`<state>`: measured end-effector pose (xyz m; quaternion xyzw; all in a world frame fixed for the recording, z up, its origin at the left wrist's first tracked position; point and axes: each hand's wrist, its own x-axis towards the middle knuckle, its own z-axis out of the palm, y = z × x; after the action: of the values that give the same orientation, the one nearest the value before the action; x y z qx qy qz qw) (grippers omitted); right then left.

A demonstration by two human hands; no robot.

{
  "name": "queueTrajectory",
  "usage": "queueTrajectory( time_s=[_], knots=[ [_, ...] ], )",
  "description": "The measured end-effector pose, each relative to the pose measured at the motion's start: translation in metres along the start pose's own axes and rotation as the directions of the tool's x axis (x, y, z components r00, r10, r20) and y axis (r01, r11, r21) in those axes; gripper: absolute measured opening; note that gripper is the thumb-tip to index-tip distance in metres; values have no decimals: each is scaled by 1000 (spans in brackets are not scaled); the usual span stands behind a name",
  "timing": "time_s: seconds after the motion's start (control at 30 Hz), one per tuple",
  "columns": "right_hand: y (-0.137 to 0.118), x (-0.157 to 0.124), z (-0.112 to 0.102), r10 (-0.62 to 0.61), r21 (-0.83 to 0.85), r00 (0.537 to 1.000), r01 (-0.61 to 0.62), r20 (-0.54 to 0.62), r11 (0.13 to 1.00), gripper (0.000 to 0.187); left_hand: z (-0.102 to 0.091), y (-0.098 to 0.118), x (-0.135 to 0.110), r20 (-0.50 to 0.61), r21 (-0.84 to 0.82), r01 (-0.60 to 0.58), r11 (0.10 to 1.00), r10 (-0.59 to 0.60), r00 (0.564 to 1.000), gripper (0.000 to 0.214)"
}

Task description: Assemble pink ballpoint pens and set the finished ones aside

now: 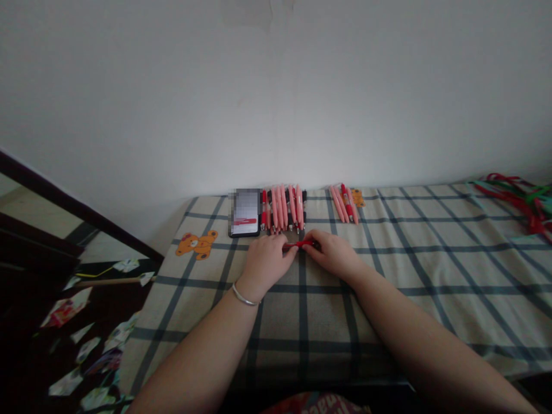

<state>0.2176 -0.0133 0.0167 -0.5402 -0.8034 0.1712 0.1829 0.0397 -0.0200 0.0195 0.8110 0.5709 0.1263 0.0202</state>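
Observation:
My left hand and my right hand are close together over the checked tablecloth. Between them lies a red pen, roughly level, with fingers pinched on it from both sides. My fingers cover parts of the pen, so its ends are hard to make out. Just beyond my hands is a row of pink, red and black pens, set side by side. A smaller group of pink and red pens lies farther right.
A phone with a lit, partly blurred screen rests left of the pen row. Red and green ribbons are heaped at the far right. The white wall rises behind the table. Left of the table edge, a patterned cloth shows lower down.

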Motion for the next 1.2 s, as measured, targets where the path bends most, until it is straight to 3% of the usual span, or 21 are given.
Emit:
queueTrajectory(
  time_s=[1.2],
  knots=[
    [2, 0, 2, -32, -19, 999, 32, -7, 999, 13, -2, 1, -1, 19, 4, 6, 1000, -6, 1000, 30]
  ],
)
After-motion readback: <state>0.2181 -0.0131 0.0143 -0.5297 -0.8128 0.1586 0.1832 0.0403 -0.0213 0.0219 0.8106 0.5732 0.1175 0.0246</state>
